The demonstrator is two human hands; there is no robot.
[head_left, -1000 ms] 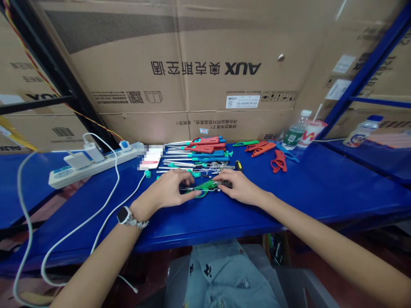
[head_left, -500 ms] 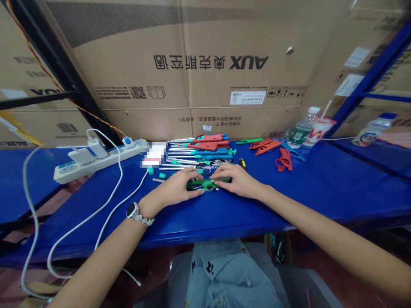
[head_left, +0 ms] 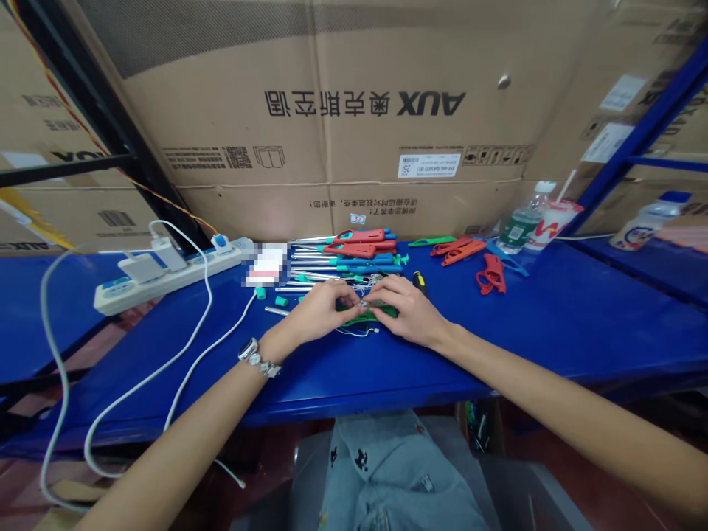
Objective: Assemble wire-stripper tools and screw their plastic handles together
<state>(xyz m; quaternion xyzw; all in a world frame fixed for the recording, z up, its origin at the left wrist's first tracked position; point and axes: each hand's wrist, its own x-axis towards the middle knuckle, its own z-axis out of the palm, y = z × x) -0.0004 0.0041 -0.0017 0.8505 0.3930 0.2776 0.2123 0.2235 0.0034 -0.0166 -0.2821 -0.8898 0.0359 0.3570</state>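
My left hand (head_left: 324,308) and my right hand (head_left: 408,310) meet over a green lighter casing (head_left: 362,318) low above the blue table. A small whitish part (head_left: 363,302) with thin wires shows between the fingertips, pinched by my left thumb and finger. Closed around the casing's right end are my right fingers, their tips close to the same part. A white wire with a small connector (head_left: 376,330) hangs out in front. Just behind lie several long-tube lighters with red handles (head_left: 359,243) and blue handles (head_left: 369,262), tubes to the left. My fingers hide much of the casing.
Orange and red casings (head_left: 491,274) lie right, before a bottle (head_left: 520,227) and a cup (head_left: 553,225). A yellow-black tool (head_left: 420,282) is beside my right hand. Green caps (head_left: 281,301), a power strip (head_left: 171,276) and white cables (head_left: 207,361) occupy the left.
My left hand has moved right and turned inward, bringing its fingertips against those of my right hand. The small whitish part now shows between them, and less of the casing is visible.
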